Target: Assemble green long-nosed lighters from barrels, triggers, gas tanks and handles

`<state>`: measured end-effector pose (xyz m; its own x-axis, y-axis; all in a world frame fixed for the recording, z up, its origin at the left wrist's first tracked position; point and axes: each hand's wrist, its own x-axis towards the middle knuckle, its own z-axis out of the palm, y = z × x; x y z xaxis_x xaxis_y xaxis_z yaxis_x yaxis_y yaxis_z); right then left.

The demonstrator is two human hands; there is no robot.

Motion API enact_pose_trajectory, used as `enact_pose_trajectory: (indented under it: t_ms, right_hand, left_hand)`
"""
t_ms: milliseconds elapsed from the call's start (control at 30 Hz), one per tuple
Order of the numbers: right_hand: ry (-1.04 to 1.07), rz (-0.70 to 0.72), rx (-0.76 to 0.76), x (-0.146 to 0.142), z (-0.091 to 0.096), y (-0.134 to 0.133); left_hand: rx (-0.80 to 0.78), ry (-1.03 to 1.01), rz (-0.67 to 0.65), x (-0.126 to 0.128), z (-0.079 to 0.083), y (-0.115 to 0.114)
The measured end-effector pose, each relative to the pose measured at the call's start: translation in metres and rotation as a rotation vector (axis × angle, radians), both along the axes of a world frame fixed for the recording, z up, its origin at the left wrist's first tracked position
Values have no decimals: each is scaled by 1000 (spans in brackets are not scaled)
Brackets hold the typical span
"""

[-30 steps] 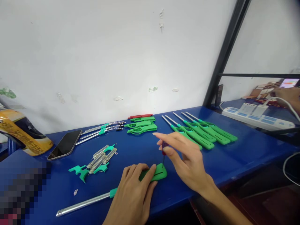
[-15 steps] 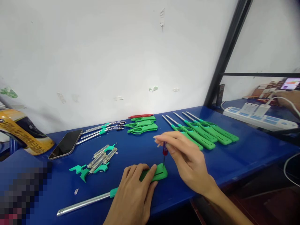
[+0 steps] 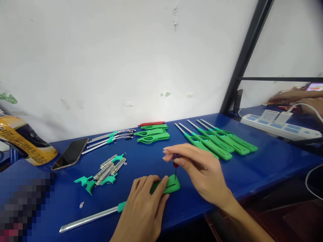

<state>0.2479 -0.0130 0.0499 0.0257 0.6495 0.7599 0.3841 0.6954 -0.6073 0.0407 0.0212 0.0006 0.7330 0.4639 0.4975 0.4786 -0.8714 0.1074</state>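
Note:
My left hand (image 3: 144, 201) is closed over a green long-nosed lighter (image 3: 172, 185) lying on the blue table, its silver tube (image 3: 88, 220) pointing left. In my right hand (image 3: 202, 171), a small screwdriver (image 3: 175, 165) with a dark red handle stands nearly upright. Its tip meets the butt end of the lighter's handle. Several whole green lighters (image 3: 217, 143) lie in a row behind my right hand. Empty green handle shells (image 3: 153, 137) rest near the wall, beside silver tubes with wires (image 3: 108, 139). Clear fuel tanks (image 3: 107, 171) and teal triggers (image 3: 88, 184) form a loose pile left of my hands.
A phone (image 3: 71, 154) and a yellow bottle (image 3: 27, 141) lie at the left. One small metal piece (image 3: 81, 204) is near the silver tube. At the right are a dark metal post (image 3: 246, 57), a white power strip (image 3: 280, 125) and another person's hands (image 3: 297, 97).
My right fingers have shifted around the screwdriver handle, which now leans slightly differently. My left hand and the lighter stay put. The other person's hands have come further into view.

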Motion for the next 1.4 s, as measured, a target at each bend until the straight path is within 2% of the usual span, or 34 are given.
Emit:
enact_pose_trajectory:
  t_ms: [167,333,400,567,633,767,833,967,1033,1133,1200,1300,1400]
  right_hand:
    - [26,-257,109,1,0,-1]
    - [-26,-85,-45,5,7,-7]
    - [3,-88,-52,4,8,-6]
    - [-17,-347,165,-1,4,-3]
    - [-39,-305,129,0,5,-5]
    - [4,-79,-44,0,8,-7]
    - [42,-102,-23,-2,6,-4]
    - [23,-263,76,-5,2,-1]
    - [7,-222,37,-2,4,-5]
    - [-25,-54,-93,2,10,-11]
    - [7,-26,-108,3,12,-10]
    - [46,-173,-7,0,10,-4]
    - [-6,-306,79,-2,9,-2]
  left_hand:
    - [7,3,7,0,1,-1]
    - [18,-8,7,1,2,1]
    - [13,-5,9,2,1,1]
    - [7,8,5,0,0,1]
    - [10,15,4,-1,-1,1]
    - [7,23,3,-1,-2,0]
    - [0,24,6,-1,-2,0]
    - [-2,30,5,-2,-1,-1]
    - [10,26,0,-2,0,0]
    - [30,14,-3,0,0,1]
    - [37,8,-7,0,0,1]
    - [46,-1,-5,1,0,0]
    - [53,0,-2,1,1,-1]
